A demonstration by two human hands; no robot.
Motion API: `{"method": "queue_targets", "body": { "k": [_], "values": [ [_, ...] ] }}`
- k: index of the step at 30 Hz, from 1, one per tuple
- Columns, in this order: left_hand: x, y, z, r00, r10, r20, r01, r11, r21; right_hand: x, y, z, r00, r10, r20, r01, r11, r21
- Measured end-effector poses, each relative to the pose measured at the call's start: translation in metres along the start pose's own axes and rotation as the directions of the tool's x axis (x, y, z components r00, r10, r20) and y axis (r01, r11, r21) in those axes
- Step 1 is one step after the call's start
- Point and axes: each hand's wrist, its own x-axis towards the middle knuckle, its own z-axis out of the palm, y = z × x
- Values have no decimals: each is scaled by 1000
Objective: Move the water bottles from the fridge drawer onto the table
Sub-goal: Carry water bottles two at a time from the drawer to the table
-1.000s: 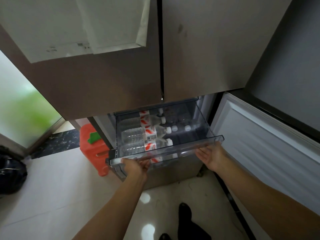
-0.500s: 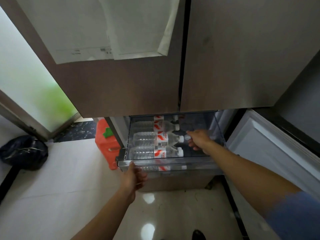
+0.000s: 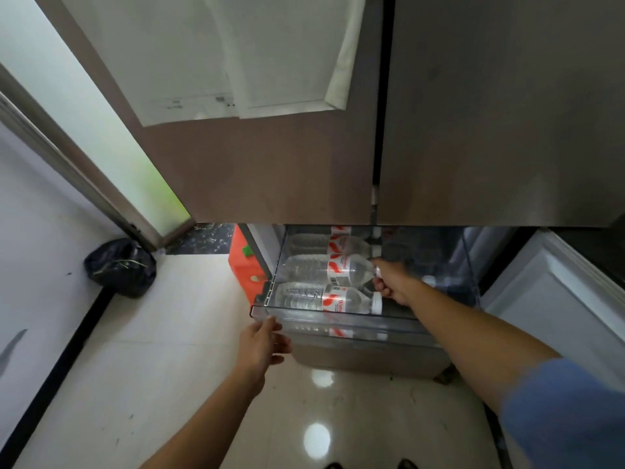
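Fridge doors point(image 3: 270, 164) shut overhead, filling the top half, their lower edge hanging over the back of the drawer. Pale tiled floor point(image 3: 152, 367) wide open to the left and toward the camera, with glare spots near the bottom edge. Lower door point(image 3: 558, 299) swung out at right, walling off that side. Clear drawer point(image 3: 338, 322) pulled out beneath the doors, front rim toward the camera, right half dim and mostly bare. Blue sleeve point(image 3: 568, 411) blurred at lower right, cut off by the frame. Black bag point(image 3: 120, 265) on the floor by the wall, well left of the drawer. Orange container point(image 3: 243, 265) half hidden behind the drawer's left side.

In the drawer's left half, lying on their sides with caps to the right:
- front bottle point(image 3: 304, 297) against the front wall
- middle bottle point(image 3: 311, 269) just behind it
- back bottle point(image 3: 311, 240) partly cut off by the door edge above

Right hand point(image 3: 394, 282) reached in over the rim, fingers curled round the middle bottle's cap end. Left hand point(image 3: 262, 343) open with fingers loosely spread, holding nothing, tips at the rim's left corner; contact hard to judge. Pale blur inside the drawer right of the right hand, too smeared to name.
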Motion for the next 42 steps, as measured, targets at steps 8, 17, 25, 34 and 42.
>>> {"method": "queue_targets", "body": {
  "k": [8, 17, 25, 34, 42],
  "values": [
    [11, 50, 18, 951, 306, 53, -310, 931, 195, -66, -4, -47, 847, -413, -334, 396, 910, -121],
    [51, 77, 117, 682, 392, 617, -715, 185, 674, -136, 24, -132, 630, -550, -549, 266, 816, -513],
    [72, 61, 187, 576, 23, 817, -772, -315, 552, -133, 52, -142, 648, -537, -541, 153, 787, -598],
    [82, 69, 182, 495, 76, 865, -735, -495, 464, -121, 54, -133, 690, -560, -457, 107, 704, -702],
    [53, 114, 132, 334, 255, 907, -682, -598, 420, -140, 24, -106, 698, -633, -335, 115, 560, -821]
  ]
}}
